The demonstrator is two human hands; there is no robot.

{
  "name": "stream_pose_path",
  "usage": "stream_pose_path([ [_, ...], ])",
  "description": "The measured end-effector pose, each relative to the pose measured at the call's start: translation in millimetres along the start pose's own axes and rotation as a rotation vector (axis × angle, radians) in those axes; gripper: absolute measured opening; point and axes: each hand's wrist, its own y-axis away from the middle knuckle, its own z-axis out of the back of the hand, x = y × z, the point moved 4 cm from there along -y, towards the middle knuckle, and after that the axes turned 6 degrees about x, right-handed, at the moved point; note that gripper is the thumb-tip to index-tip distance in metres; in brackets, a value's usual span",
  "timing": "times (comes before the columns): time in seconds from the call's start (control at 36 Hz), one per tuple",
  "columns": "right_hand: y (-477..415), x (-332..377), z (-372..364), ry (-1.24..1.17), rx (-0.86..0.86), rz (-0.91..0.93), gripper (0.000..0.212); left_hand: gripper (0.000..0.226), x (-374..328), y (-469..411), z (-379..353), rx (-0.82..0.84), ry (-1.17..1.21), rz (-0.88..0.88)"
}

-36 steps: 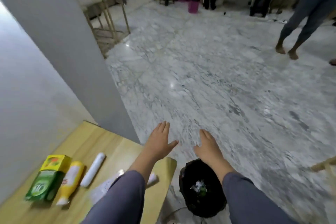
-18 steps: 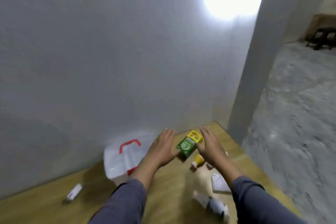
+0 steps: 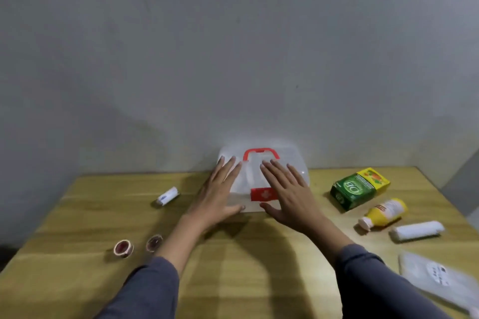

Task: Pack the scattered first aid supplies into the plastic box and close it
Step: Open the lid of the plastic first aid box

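A translucent plastic box [image 3: 294,163] with a red handle and a red cross latch stands shut against the wall. My left hand [image 3: 220,191] and my right hand [image 3: 287,189] hover flat over its lid, fingers spread, holding nothing. Right of the box lie a green-and-yellow carton [image 3: 359,188], a yellow bottle [image 3: 383,213], a white bandage roll [image 3: 417,231] and a clear packet [image 3: 440,277]. To the left lie a small white tube [image 3: 168,195] and two red tape rolls [image 3: 124,248] [image 3: 154,242].
The wooden table [image 3: 248,267] butts against a grey wall. Its right edge drops off beside the bottle and bandage roll; its left edge slants away past the tape rolls.
The view swung left from the floor and bin onto the table. Both hands moved from beside the green carton to over the box lid.
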Motion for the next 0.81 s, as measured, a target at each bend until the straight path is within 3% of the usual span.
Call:
stream_pose_path([
  [0.19,-2,-7,-14,0.055,-0.230,0.060,0.074,0.092,8,-6,-18,-0.268,0.008,-0.033],
  [0.33,10,-7,-7,-0.016,-0.298,0.152,0.065,0.092,4,-2,-17,-0.270,0.006,-0.018],
  [0.5,30,-1,8,-0.107,-0.432,0.270,0.027,0.092,-2,4,-15,-0.253,0.083,0.002],
  [0.69,27,3,21,-0.199,-0.384,0.177,0.024,0.122,1,11,-33,-0.389,0.517,0.203],
  [0.81,25,6,32,-0.230,-0.455,0.173,0.022,0.127,3,16,-46,-0.422,0.731,0.267],
])
